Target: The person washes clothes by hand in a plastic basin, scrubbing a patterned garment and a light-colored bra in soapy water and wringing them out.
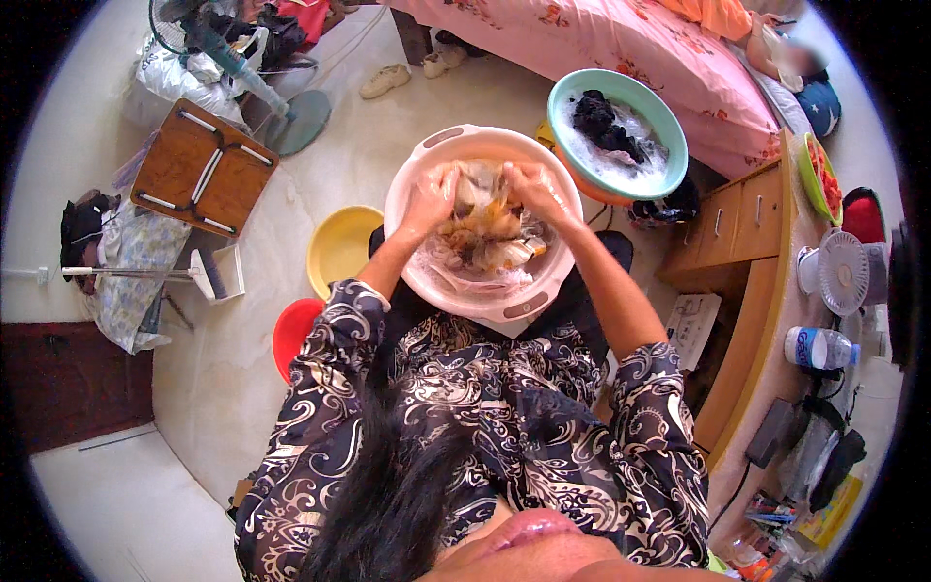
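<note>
A pink basin (409, 254) with two handle slots rests in front of me, between my knees. Water and wet patterned cloth (490, 228) in white, brown and orange lie inside it. My left hand (433, 200) is wet and closed on the cloth near the basin's left side. Across from it, my right hand (535, 190) grips the same cloth near the right side. A lifted part of the cloth spans between the two hands. Some fingertips are hidden by the cloth and the hands themselves.
A teal basin (677, 145) with suds and dark clothes stands at the far right, beside the pink-covered bed (543, 34). Yellow (330, 247) and red (294, 335) basins sit left. A folding table (204, 167), fan (296, 124) and dustpan (225, 272) are farther left; a desk (742, 218) stands right.
</note>
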### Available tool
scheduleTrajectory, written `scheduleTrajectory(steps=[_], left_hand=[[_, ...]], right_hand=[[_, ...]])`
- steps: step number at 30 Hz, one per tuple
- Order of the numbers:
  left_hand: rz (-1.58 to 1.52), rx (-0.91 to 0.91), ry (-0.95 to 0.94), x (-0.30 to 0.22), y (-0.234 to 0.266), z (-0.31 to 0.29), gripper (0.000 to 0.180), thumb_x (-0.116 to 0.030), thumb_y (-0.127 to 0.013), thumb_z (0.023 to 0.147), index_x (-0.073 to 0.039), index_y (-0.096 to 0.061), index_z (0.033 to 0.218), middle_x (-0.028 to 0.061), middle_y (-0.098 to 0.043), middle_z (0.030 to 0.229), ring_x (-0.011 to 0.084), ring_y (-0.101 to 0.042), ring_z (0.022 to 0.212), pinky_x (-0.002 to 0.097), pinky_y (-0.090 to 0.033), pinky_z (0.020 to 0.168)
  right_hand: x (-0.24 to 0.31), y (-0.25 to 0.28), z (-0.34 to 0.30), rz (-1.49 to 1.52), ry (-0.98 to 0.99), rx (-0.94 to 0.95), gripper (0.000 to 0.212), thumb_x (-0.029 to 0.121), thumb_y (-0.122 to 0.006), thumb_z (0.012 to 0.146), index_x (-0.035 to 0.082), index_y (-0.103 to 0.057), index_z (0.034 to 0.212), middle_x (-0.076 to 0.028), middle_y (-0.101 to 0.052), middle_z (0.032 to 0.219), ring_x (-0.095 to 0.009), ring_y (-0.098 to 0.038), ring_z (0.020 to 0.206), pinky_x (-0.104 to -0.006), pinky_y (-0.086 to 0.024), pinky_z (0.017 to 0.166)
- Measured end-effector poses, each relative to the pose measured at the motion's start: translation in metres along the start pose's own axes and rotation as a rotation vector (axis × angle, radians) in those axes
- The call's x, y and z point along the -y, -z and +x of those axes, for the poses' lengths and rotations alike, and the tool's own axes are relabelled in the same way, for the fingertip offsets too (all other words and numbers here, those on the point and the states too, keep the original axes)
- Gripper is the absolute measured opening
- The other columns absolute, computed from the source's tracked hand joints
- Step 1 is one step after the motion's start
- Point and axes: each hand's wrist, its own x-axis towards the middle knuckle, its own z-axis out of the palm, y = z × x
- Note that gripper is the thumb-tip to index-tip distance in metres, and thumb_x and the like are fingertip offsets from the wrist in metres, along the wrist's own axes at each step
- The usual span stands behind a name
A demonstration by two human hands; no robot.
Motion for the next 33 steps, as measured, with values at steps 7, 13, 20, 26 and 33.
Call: scheduleTrajectory(steps=[7, 13, 20, 26, 33], left_hand=[[-0.251, -0.274, -0.356, -0.144, 0.085, 0.044, 0.029, -0.020, -0.049, 0.102, -0.001, -0.067, 0.115, 0.0045, -0.067, 0.082, 0.0088, -0.058, 0.076, 0.0259, -0.048, 0.071], [0.021, -0.397, -0.477, -0.157, 0.115, 0.050, 0.028, -0.021, -0.051, 0.100, 0.000, -0.067, 0.107, 0.0079, -0.070, 0.079, 0.0105, -0.062, 0.073, 0.0283, -0.050, 0.068], [-0.003, -0.064, -0.047, -0.001, 0.007, -0.006, 0.027, -0.022, -0.053, 0.098, 0.000, -0.068, 0.102, 0.0209, -0.068, 0.080, 0.0288, -0.069, 0.078, 0.0406, -0.052, 0.070], [0.645, 0.262, 0.110, 0.037, -0.072, -0.071, 0.049, -0.029, -0.046, 0.098, -0.021, -0.044, 0.146, 0.0177, -0.026, 0.158, 0.0459, -0.027, 0.141, 0.0686, -0.018, 0.111], [0.838, 0.417, 0.227, 0.072, -0.097, -0.070, 0.059, -0.032, -0.046, 0.095, -0.023, -0.034, 0.152, 0.0176, -0.019, 0.160, 0.0481, -0.017, 0.145, 0.0738, -0.009, 0.110]], right_hand=[[0.143, 0.059, -0.021, 0.283, 0.362, -0.059, 0.036, 0.031, -0.050, 0.099, 0.000, -0.066, 0.089, -0.002, -0.060, 0.072, -0.010, -0.053, 0.066, -0.0289, -0.044, 0.060], [0.166, 0.084, -0.037, 0.141, 0.573, -0.289, 0.036, 0.033, -0.050, 0.102, 0.002, -0.069, 0.106, -0.002, -0.065, 0.080, -0.008, -0.057, 0.067, -0.0252, -0.047, 0.062], [-0.022, -0.005, -0.019, -0.056, 0.012, -0.032, 0.045, 0.037, -0.042, 0.101, 0.002, -0.065, 0.117, -0.024, -0.066, 0.113, -0.038, -0.062, 0.108, -0.0440, -0.045, 0.098], [-0.072, -0.079, -0.043, -0.686, 0.043, -0.032, 0.048, 0.029, -0.047, 0.096, 0.017, -0.047, 0.142, -0.017, -0.033, 0.154, -0.040, -0.041, 0.134, -0.0663, -0.030, 0.106], [-0.101, -0.093, -0.032, -0.560, 0.070, 0.100, 0.043, 0.020, -0.050, 0.090, 0.015, -0.058, 0.132, -0.022, -0.054, 0.136, -0.041, -0.051, 0.125, -0.0515, -0.038, 0.106]])
